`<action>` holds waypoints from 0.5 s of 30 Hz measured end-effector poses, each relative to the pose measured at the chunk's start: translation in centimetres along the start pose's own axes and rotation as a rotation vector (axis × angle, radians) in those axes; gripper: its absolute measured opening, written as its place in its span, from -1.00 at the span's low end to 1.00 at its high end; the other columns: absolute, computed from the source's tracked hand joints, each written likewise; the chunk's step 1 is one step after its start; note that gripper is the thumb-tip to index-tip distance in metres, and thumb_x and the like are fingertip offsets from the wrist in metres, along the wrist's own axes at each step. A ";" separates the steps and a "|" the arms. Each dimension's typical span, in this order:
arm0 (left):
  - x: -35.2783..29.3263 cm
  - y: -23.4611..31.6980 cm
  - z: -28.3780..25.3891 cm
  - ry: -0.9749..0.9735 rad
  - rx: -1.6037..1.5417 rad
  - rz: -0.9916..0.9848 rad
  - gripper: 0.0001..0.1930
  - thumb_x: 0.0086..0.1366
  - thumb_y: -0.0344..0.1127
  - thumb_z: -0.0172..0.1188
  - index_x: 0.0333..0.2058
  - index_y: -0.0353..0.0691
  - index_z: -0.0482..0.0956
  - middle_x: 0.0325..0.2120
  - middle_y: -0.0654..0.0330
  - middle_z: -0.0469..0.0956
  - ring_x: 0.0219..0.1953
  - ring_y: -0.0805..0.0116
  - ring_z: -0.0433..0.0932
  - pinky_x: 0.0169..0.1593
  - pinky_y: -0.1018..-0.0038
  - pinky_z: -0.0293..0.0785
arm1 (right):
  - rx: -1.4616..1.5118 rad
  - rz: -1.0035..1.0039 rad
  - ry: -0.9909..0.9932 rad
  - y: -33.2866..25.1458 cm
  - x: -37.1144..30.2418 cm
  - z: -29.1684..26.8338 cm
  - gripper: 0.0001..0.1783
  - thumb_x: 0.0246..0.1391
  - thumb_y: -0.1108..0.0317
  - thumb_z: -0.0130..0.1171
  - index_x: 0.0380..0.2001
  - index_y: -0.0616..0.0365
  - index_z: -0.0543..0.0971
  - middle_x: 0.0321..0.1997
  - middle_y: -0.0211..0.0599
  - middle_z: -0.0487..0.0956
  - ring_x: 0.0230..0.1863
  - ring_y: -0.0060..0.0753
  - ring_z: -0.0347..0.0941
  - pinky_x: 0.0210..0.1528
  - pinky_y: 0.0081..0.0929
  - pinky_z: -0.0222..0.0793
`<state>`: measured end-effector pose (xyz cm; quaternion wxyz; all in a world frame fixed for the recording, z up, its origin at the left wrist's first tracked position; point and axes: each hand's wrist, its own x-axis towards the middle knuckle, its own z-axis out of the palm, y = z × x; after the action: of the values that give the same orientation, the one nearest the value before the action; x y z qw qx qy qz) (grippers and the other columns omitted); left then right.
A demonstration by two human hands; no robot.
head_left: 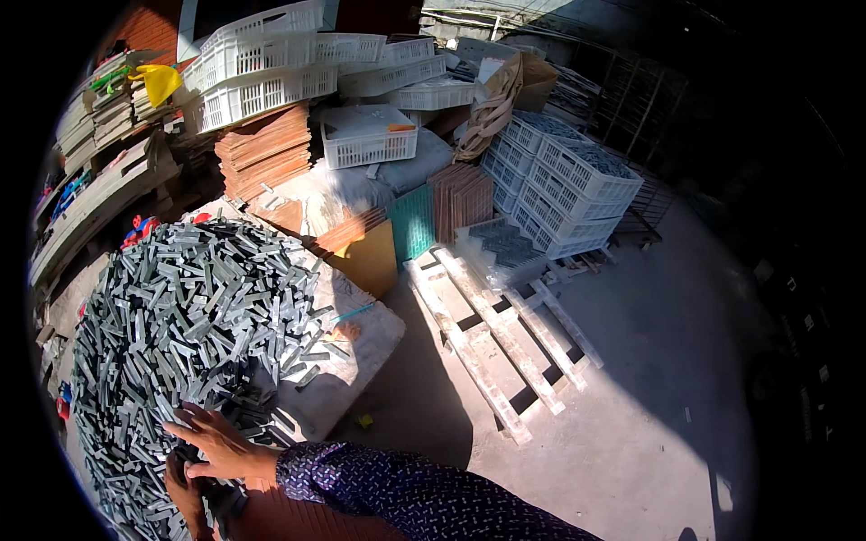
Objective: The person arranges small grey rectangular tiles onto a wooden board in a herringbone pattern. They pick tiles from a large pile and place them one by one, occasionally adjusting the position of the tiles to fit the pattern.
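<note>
A big heap of short, dark grey tile strips (180,316) covers the pale tabletop (361,347) on the left. Over the heap's near edge, my right hand (221,444) reaches in from the lower right with its fingers spread, holding nothing that I can see. My left hand (185,496) is just below it, in shadow among the strips. Its fingers look curled, and whatever they may hold is hidden. A reddish-brown ribbed board (298,516) lies close to both hands, partly covered by my right sleeve.
A white slatted pallet (492,338) lies on the concrete floor (631,397). Behind it stand stacked white crates (577,194) filled with grey pieces. More white crates (262,72), brown ribbed sheets (263,153) and a yellow board (368,260) stand beyond the table.
</note>
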<state>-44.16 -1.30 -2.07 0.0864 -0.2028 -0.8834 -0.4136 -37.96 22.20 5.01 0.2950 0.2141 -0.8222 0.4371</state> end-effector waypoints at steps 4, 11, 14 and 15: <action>0.8 3.1 1.0 0.088 0.219 0.000 -0.51 0.36 -0.17 0.04 0.17 -0.33 0.33 0.12 -0.09 0.35 0.16 -0.02 0.31 0.24 0.26 0.14 | -0.307 0.316 0.126 7.2 0.0 -3.4 -0.16 0.04 -0.09 0.19 0.30 0.06 0.20 0.39 0.03 0.07 0.41 0.09 -0.07 0.34 -0.07 -0.06; 2.4 4.8 1.7 -0.069 0.150 0.049 -0.59 0.36 -0.14 0.02 0.05 -0.30 0.48 0.06 -0.02 0.41 0.13 0.01 0.33 0.25 0.27 0.13 | -0.222 0.372 0.094 5.6 -1.9 0.9 -0.43 0.02 -0.10 0.21 0.02 -0.01 0.51 0.42 -0.07 0.03 0.38 0.25 -0.04 0.23 0.08 0.07; 1.3 4.9 1.6 -0.129 -0.080 0.010 -0.61 0.32 -0.18 0.10 0.02 -0.31 0.49 0.04 0.03 0.43 0.09 0.12 0.37 0.20 0.32 0.20 | -0.178 0.312 0.118 3.0 -2.1 2.6 -0.47 -0.03 -0.08 0.26 -0.07 0.01 0.53 0.29 -0.12 0.23 0.29 0.22 0.11 0.17 0.02 0.13; 1.1 4.7 1.7 -0.099 -0.117 -0.003 -0.58 0.32 -0.18 0.10 0.06 -0.30 0.45 0.06 0.04 0.42 0.10 0.12 0.37 0.20 0.33 0.20 | -0.183 0.303 0.199 2.7 -1.9 2.9 -0.47 -0.03 -0.07 0.26 -0.08 0.05 0.53 0.24 -0.14 0.28 0.25 0.17 0.16 0.16 -0.02 0.16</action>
<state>-43.08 2.97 0.42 0.0300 -0.2264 -0.8613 -0.4539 -39.08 21.38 0.86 0.3240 0.0158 -0.8481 0.4190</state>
